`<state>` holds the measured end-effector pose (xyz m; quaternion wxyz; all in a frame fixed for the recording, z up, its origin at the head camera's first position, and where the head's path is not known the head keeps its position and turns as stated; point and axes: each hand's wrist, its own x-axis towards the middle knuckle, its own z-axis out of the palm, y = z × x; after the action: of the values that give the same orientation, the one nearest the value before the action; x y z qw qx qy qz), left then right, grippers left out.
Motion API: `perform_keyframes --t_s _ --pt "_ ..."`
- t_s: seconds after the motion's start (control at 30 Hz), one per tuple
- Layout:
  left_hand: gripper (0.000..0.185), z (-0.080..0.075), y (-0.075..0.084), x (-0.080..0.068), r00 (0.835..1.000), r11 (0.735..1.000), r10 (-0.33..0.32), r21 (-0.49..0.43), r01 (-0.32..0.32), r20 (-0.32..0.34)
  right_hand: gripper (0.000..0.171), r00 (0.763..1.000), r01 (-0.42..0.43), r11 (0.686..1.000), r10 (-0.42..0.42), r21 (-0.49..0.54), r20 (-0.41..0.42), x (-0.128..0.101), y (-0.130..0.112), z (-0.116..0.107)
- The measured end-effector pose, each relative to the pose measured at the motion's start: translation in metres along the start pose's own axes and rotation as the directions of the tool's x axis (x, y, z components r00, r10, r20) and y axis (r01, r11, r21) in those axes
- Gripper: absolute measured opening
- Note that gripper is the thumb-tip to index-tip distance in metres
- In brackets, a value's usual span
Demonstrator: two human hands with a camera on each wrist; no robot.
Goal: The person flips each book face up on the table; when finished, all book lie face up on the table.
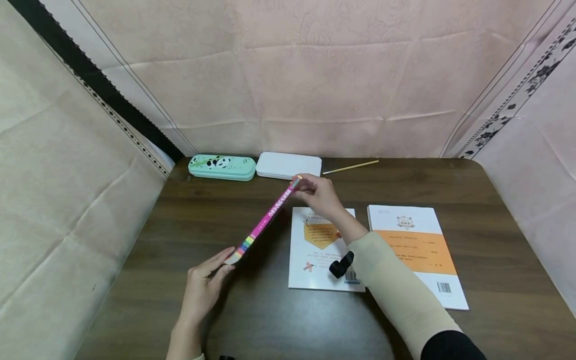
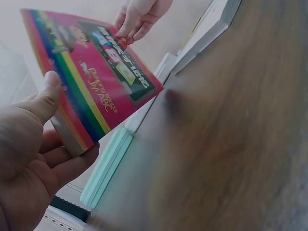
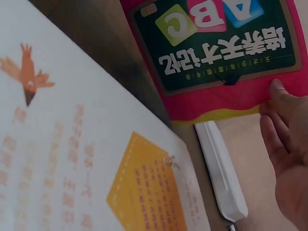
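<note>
A pink picture book (image 1: 269, 216) with rainbow stripes and "ABC" on its cover is held up over the table, so the head view shows it nearly edge-on. My left hand (image 1: 203, 286) grips its near end; in the left wrist view the thumb (image 2: 50, 91) presses the striped cover and the fingers pass beneath. At the far end my right hand (image 1: 318, 194) pinches the book's edge between thumb and fingers. The right wrist view shows the dark green panel of the cover (image 3: 226, 48). Under the right forearm lies a white book (image 1: 310, 260) with an orange badge.
Another white book (image 1: 418, 250) with an orange band lies at the right. Along the back of the brown table (image 1: 279, 320) are a mint panda pencil case (image 1: 222, 167), a white case (image 1: 288, 164) and a thin yellowish stick (image 1: 351, 167). Pale cloth hangs behind and at both sides.
</note>
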<state>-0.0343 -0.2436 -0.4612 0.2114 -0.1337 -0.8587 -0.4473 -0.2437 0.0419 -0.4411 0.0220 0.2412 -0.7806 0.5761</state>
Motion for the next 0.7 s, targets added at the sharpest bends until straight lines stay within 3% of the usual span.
perform_keyframes --t_s 0.23,0.4,0.53,0.7 --pt "0.03 0.001 0.003 0.001 0.992 0.994 -0.109 0.003 0.109 -0.063 0.031 0.998 0.002 0.998 -0.006 -0.068 -0.069 0.0 -0.014 -0.001" --pt "0.023 0.003 0.004 0.003 0.982 0.985 -0.17 -0.025 0.169 -0.085 0.037 0.997 -0.023 0.999 0.02 -0.047 -0.072 0.0 -0.017 0.001" --pt "0.02 0.004 0.005 0.003 0.973 0.974 -0.22 -0.071 0.215 -0.071 0.04 0.997 -0.052 0.998 0.05 -0.034 -0.065 -0.001 -0.017 0.002" --pt "0.022 0.004 0.003 0.003 0.966 0.957 -0.258 -0.141 0.255 -0.001 0.042 0.995 -0.091 0.996 0.09 -0.018 -0.039 -0.002 -0.018 0.003"
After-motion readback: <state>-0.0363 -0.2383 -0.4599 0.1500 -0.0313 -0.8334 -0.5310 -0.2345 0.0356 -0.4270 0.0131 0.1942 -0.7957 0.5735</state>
